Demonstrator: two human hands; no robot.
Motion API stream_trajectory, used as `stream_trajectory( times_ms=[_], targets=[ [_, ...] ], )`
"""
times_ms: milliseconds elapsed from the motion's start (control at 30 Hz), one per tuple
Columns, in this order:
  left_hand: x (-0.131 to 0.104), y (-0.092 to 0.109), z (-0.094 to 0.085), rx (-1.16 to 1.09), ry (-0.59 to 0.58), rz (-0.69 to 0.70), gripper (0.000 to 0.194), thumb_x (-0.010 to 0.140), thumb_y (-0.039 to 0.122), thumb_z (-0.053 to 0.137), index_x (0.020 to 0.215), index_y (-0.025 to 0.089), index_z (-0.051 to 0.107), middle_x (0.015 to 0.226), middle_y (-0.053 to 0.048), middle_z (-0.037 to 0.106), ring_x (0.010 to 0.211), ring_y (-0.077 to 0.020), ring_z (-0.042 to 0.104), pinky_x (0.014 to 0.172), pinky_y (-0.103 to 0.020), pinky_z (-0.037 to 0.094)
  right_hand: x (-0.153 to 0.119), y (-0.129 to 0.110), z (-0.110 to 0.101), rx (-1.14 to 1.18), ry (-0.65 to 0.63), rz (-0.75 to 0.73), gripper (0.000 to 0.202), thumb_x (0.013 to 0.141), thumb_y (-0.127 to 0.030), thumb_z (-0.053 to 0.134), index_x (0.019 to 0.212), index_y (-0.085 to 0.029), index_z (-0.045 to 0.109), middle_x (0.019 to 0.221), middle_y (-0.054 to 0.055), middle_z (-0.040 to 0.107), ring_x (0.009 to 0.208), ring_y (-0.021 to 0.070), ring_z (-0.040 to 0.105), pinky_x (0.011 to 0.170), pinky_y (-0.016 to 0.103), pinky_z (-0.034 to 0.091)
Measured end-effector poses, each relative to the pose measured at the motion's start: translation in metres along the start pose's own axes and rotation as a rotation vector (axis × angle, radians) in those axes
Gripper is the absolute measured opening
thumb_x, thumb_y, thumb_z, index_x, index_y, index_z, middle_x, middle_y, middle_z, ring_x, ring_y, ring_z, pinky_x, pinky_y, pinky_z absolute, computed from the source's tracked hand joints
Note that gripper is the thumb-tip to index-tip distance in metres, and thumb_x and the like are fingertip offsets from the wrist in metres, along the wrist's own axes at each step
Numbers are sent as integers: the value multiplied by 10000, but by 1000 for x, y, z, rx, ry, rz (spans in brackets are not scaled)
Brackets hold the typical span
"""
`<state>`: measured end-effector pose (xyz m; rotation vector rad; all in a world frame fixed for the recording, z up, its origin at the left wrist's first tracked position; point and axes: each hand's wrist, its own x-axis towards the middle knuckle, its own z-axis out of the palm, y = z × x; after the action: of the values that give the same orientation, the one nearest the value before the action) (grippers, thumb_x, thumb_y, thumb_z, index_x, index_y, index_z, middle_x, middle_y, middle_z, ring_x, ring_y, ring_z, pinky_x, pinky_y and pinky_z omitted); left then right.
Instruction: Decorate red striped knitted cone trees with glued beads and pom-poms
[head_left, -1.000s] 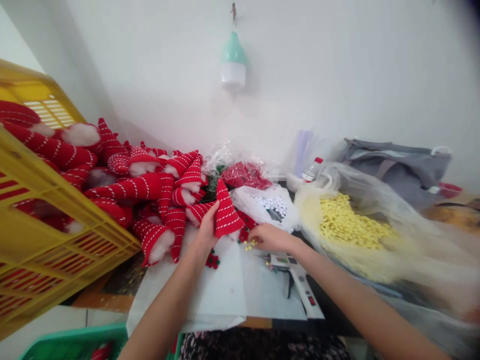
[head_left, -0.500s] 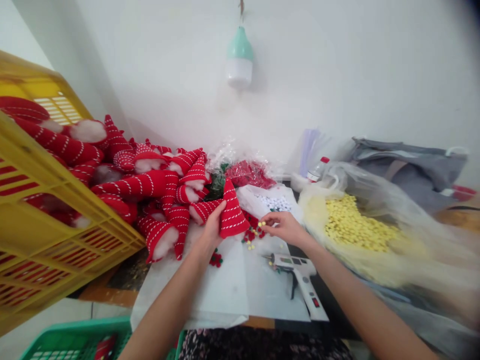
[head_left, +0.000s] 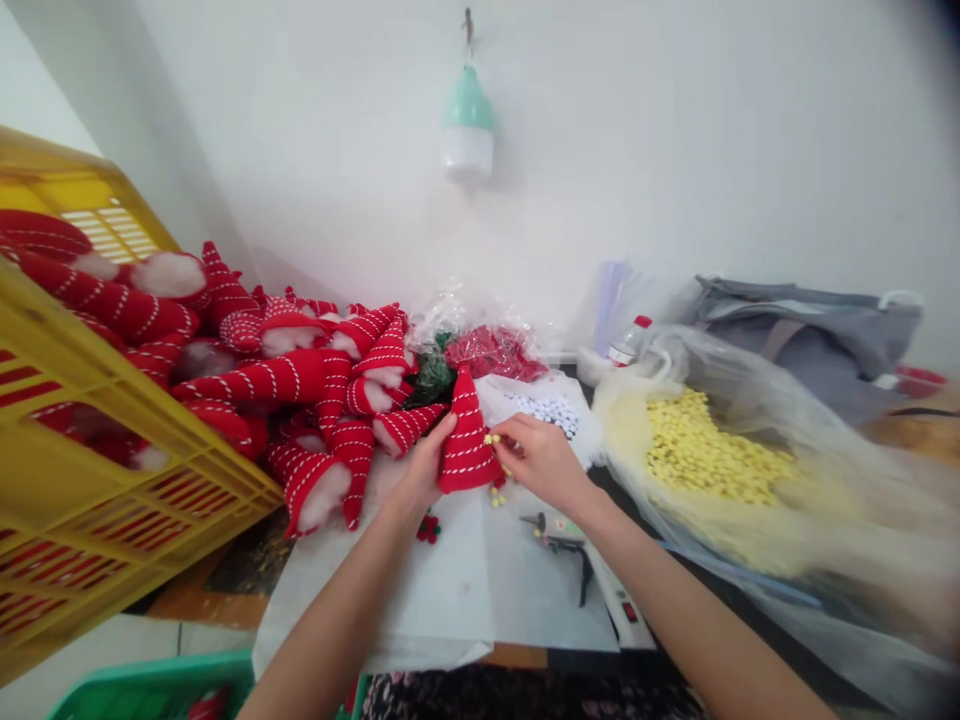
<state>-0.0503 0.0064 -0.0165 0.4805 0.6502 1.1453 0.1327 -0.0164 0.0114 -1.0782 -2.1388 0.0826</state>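
A red cone-shaped hat (head_left: 466, 440) with white dashed stitching stands upright in my left hand (head_left: 429, 462), whose fingers grip its left side. My right hand (head_left: 534, 458) pinches a small yellow piece (head_left: 491, 439) at the hat's right edge. Below the hat, small red and yellow pieces (head_left: 498, 492) lie on white paper (head_left: 450, 600). A white glue gun (head_left: 559, 527) rests on the paper, partly hidden under my right forearm. A small red and green cluster (head_left: 428, 528) lies below my left hand.
At left, a yellow crate (head_left: 142, 480) spills stuffed red hats (head_left: 255, 380) onto the table. Behind are plastic-wrapped red bundles (head_left: 495, 352) and white beads (head_left: 551, 412). To the right sit a clear bag of yellow pieces (head_left: 705, 450), a bottle (head_left: 628, 342) and a grey bag (head_left: 810, 335).
My right hand has moved left with the yellow piece, bringing it to the hat's edge. My left hand still holds the hat. The whole view has shifted slightly.
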Motion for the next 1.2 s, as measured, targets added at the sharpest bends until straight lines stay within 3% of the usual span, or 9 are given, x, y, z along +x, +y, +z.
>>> stream_trajectory(
  times_ms=[133,267,467,567,667,900,1067,1200],
  targets=[
    [-1,0,2,7,13,-12,442,825,342,795,1212,147,703,1063,-119,786,991,-318,759,932,-434,612,-3,-7,10,-284,-25,-108,237,978,-120,494,973,-163,727,935,97,714,755,195,662,646,282,476],
    [-2,2,4,-8,55,7,437,835,344,778,1212,140,695,1046,-123,787,949,-313,767,901,-430,623,-7,-2,8,-331,21,-93,276,989,-119,467,1011,-168,737,962,106,718,774,198,661,658,283,485],
    [2,0,0,-12,62,42,412,806,331,796,1161,145,704,1023,-120,786,916,-311,771,877,-429,628,-9,6,-13,46,169,92,269,977,-227,529,1062,-185,781,970,94,750,807,201,702,725,306,574],
    [6,-4,-4,8,44,67,428,771,311,840,1151,160,712,1057,-114,784,973,-305,761,910,-416,612,-6,-9,-17,307,150,180,217,955,-275,601,1016,-216,801,967,65,767,802,187,714,687,281,582],
    [9,-7,-8,69,72,132,455,723,256,887,1141,191,720,1103,-86,781,1033,-280,743,933,-364,589,-3,-26,-10,402,84,108,184,951,-239,617,985,-221,797,969,51,769,789,171,712,682,269,563],
    [10,-12,-9,191,90,233,338,740,285,895,1050,272,761,1056,-15,781,994,-238,726,811,-275,562,1,-29,20,5,3,-143,224,977,-111,510,977,-145,732,996,111,732,862,206,693,776,319,565],
    [11,-13,-12,263,30,293,295,742,360,895,982,263,752,979,-21,770,884,-210,716,763,-258,545,-2,-28,30,-268,-73,-215,258,982,-79,468,901,-136,706,914,105,689,799,218,653,681,313,532],
    [11,-13,-12,280,38,296,354,732,399,893,1009,246,735,1006,-36,768,920,-221,719,764,-261,544,-2,-26,23,-119,-26,-242,244,994,-105,480,945,-147,716,932,99,690,816,212,665,707,312,551]
  ],
)
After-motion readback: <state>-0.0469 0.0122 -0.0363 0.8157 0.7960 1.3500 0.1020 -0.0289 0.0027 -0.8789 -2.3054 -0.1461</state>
